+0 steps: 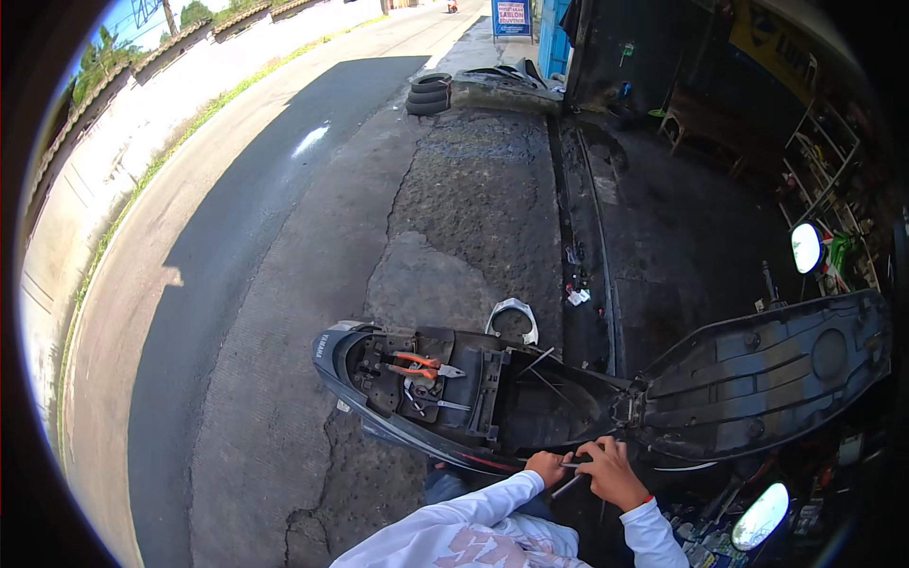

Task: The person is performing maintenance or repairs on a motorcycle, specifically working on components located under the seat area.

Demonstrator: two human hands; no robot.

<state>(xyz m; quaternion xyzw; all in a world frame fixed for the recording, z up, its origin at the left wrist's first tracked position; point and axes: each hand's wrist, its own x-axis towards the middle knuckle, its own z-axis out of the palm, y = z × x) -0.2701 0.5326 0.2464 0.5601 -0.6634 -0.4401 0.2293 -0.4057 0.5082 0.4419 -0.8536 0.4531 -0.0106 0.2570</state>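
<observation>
My left hand [548,468] and my right hand [612,473] meet at the near side of a dark scooter body [426,443]. Both are closed on a thin grey metal rod-like tool [566,488]; its exact kind is too small to tell. The scooter's seat [772,364] is swung up to the right, underside showing. Orange-handled pliers [417,365] lie in the tail section, with a second metal hand tool [436,404] beside them. A slim rod [538,362] leans across the open storage well [540,407].
A pale curved bracket [514,312] lies on the ground beyond the scooter. Stacked tyres [429,95] stand farther off. Two mirrors [807,248] show at the right, near a shelf rack [822,156]. A drain channel [568,218] crosses the pavement, with litter [578,295] beside it.
</observation>
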